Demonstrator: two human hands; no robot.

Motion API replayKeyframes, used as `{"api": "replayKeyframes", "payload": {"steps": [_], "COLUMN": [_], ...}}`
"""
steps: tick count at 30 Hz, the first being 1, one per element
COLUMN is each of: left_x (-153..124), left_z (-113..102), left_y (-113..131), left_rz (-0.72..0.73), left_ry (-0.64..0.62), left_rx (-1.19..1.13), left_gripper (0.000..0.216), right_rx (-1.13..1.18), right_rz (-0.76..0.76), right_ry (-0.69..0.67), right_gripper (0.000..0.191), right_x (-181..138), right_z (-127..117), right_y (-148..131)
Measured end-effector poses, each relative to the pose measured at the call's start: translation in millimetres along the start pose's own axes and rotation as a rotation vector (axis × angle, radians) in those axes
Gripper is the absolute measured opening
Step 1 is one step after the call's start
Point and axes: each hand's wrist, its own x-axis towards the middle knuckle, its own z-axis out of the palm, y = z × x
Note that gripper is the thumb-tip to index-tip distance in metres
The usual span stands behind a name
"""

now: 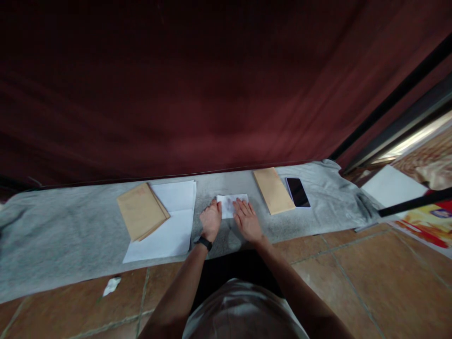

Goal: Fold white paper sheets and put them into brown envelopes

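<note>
Grip split across a small white paper [228, 208]
Right hand [248, 223] open, palm-down on its right end, probably to hold it flat on the table [226, 183]; my left hand [211, 219] curls at the left edge, pinching or not I cannot tell.

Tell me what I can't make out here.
- Head view: part of the small white rectangular paper, hidden by the bare right hand.
- Head view: part of the large white paper sheets, under stacked tan paper rectangles.
- Head view: part of the red-and-yellow printed sheet, cut off by the right edge.
</note>
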Motion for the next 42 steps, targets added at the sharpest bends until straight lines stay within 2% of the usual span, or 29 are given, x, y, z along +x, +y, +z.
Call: {"api": "replayKeyframes", "payload": {"steps": [4,15,18,20,22,24,26,30,35,42], "left_x": [1.3,1.2,-4.6,-12.5,-23.0,-33.8,-42.3,-47.2,-42.9,-44.9], "left_z": [0.0,1.9,2.0,5.4,13.4,25.5,38.5,54.3,56.4,58.7], "left_y": [-0.4,0.2,0.0,2.0,5.6,9.1,10.0,3.1,-3.6,0.0], "left_rz": [0.01,-0.022,-0.022,0.062,0.237,0.443,0.545,0.522,0.449,0.413], "left_ry": [-0.004,0.044,0.115,0.193,0.23,0.205,0.175,0.155,0.174,0.242], "left_rx": [0.005,-0.037,-0.095,-0.151,-0.225,-0.288,-0.282,-0.2,-0.127,-0.091], "left_gripper": [0.042,0.044,0.041,0.04,0.041,0.047,0.056,0.062,0.059,0.058], "right_rx": [-0.047,-0.102,-0.101,-0.101,-0.106,-0.12,-0.14,-0.139,-0.123,-0.148], "right_rz": [-0.03,0.003,0.012,0.02,0.01,-0.011,-0.024,0.001,0.064,0.201], "right_ry": [-0.054,-0.06,-0.074,-0.081,-0.094,-0.114,-0.13,-0.112,-0.042,0.096], "right_gripper": [0.053,0.052,0.051,0.05,0.051,0.056,0.061,0.056,0.051,0.051], "right_x": [-6.6,-7.6,-6.3,-5.8,-6.1,-6.9,-7.7,-6.7,-4.2,-3.3], "right_z": [6.1,10.2,9.4,9.0,8.7,8.7,9.0,11.4,18.5,19.1], "right_y": [-4.2,-6.8,-7.7,-7.9,-7.3,-5.9,-4.5,-4.4,-5.3,18.8]}}
